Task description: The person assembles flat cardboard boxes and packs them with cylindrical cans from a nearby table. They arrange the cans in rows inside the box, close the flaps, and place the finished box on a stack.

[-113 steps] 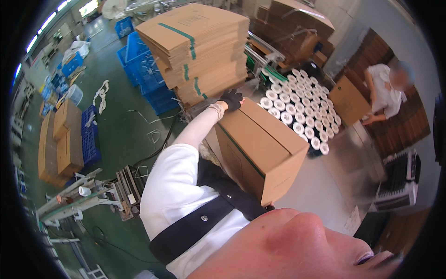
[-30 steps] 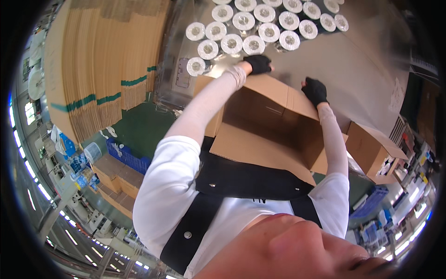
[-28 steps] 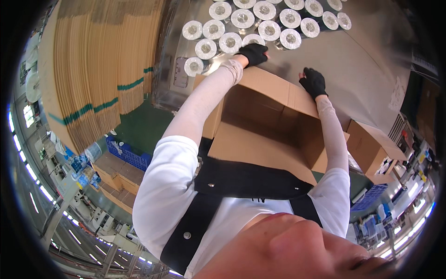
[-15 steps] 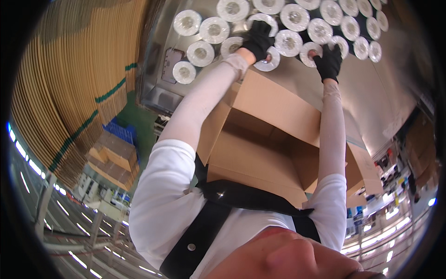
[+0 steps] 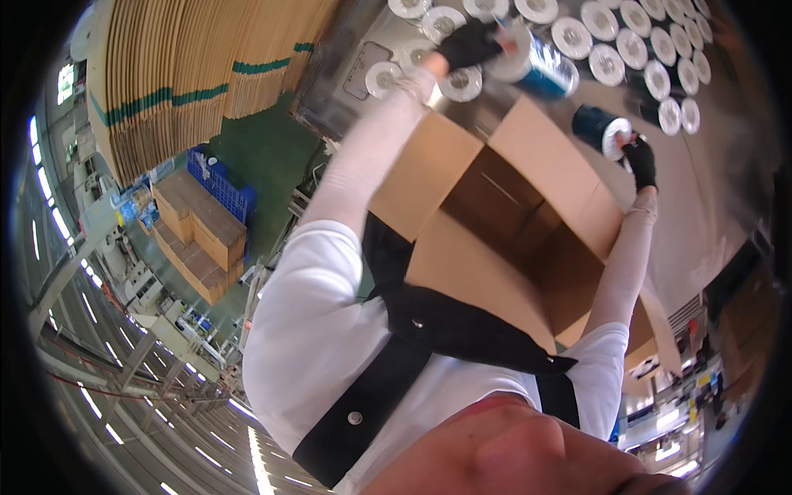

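Both my hands wear black gloves with the fingertips bare. My left hand is closed on the white end of a dark blue roll, which lies tilted in the air and is slightly blurred. My right hand grips the white near end of a second dark blue roll, its fingers at the core. Below both rolls stands an open cardboard box, flaps spread, against my front. The inside that shows has no rolls in it. Several more upright rolls with white ring-shaped ends stand behind, on a metal table.
Folded cardboard sheets with green bands are stacked at the far left. Beyond the green floor sit a blue plastic crate and brown cartons. A flat plate lies by the rolls on the left.
Two rolls have come out of the group, one in each hand. My left hand has moved slightly right, my right hand right and nearer. The view has turned, and the box appears rotated.
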The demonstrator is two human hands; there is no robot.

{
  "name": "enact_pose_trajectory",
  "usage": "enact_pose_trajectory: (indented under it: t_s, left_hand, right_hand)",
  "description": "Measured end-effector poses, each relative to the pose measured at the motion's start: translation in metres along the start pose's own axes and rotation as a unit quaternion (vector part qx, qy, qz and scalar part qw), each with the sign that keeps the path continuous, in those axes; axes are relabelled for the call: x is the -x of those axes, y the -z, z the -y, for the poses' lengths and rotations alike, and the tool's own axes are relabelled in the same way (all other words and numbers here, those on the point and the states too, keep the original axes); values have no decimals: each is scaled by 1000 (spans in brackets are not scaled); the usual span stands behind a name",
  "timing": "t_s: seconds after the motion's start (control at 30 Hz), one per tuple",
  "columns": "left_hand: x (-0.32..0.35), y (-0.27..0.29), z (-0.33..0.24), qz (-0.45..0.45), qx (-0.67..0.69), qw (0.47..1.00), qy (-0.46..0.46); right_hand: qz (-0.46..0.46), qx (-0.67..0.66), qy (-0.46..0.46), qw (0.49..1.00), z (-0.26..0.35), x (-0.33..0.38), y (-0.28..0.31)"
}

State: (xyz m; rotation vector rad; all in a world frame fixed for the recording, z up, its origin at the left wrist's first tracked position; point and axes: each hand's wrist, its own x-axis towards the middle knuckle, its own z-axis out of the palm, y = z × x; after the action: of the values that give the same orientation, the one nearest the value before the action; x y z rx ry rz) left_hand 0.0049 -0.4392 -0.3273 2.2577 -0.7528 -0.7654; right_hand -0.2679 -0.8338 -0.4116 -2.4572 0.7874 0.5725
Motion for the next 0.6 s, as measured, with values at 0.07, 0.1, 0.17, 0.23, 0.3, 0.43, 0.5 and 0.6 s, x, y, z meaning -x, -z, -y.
enact_pose_trajectory:
  t_s: [0.07,0.1,0.17,0.23,0.3,0.43,0.5,0.6]
  left_hand:
    - [31,26,16,-113,166,978,-52]
    - [40,36,19,-152,240,953,-103]
    - [95,58,-42,-211,211,929,-221]
    - [141,79,-128,-210,-67,900,-376]
    - [190,41,-157,-172,-120,857,-470]
    - [236,-11,-168,-44,-149,768,-621]
    - [241,-41,-152,32,-106,746,-656]
    - [244,-91,-134,36,-190,721,-665]
  right_hand:
    - [-68,-147,32,986,43,58,63]
    - [-149,-272,62,949,29,89,82]
    - [-133,-429,123,885,17,157,127]
    - [-256,-100,179,944,-2,238,133]
    - [-121,-288,148,938,15,307,121]
    - [38,-96,137,985,24,364,95]
    - [-6,166,193,967,44,364,65]
    - [-86,231,355,902,57,346,-22]
